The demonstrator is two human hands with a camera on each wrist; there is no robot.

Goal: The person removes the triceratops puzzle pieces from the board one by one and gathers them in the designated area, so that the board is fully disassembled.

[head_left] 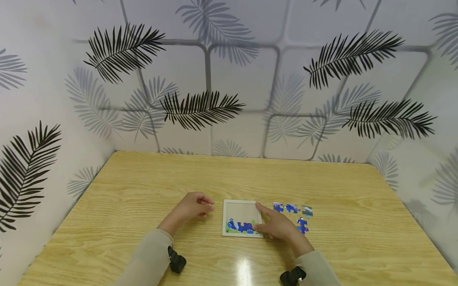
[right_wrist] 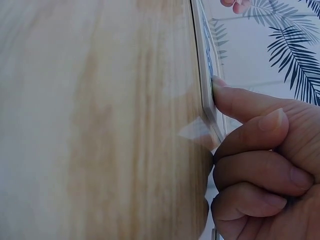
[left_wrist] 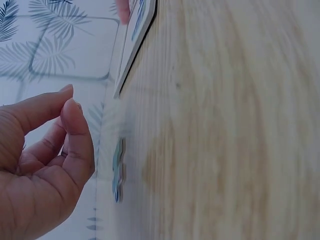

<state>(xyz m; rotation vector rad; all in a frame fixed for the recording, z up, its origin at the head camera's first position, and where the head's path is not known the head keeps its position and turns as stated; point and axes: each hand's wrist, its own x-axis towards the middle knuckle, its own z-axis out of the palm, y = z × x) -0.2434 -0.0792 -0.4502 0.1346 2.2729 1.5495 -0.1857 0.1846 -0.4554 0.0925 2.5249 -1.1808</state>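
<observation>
A white-rimmed jigsaw tray [head_left: 241, 201] lies on the table between the hands, with joined blue-and-green pieces [head_left: 243, 227] along its near side. My right hand [head_left: 279, 225] holds the tray at its right side: one digit reaches onto the near pieces, another lies at the far right corner, and the remaining fingers are curled beside the edge. To the tray's left, my left hand [head_left: 195, 205] hovers with loosely curled fingers. Thumb and forefinger tips nearly meet, nothing visible between them. The left wrist view shows a teal jigsaw piece [left_wrist: 118, 170] on the table beyond this hand.
Right of the tray lie several loose jigsaw pieces, among them a blue piece [head_left: 302, 225] and a green-grey one [head_left: 307, 210]. The wooden table [head_left: 143, 178] meets a leaf-patterned wall [head_left: 243, 135] at the back. Each wrist wears a black device [head_left: 176, 260].
</observation>
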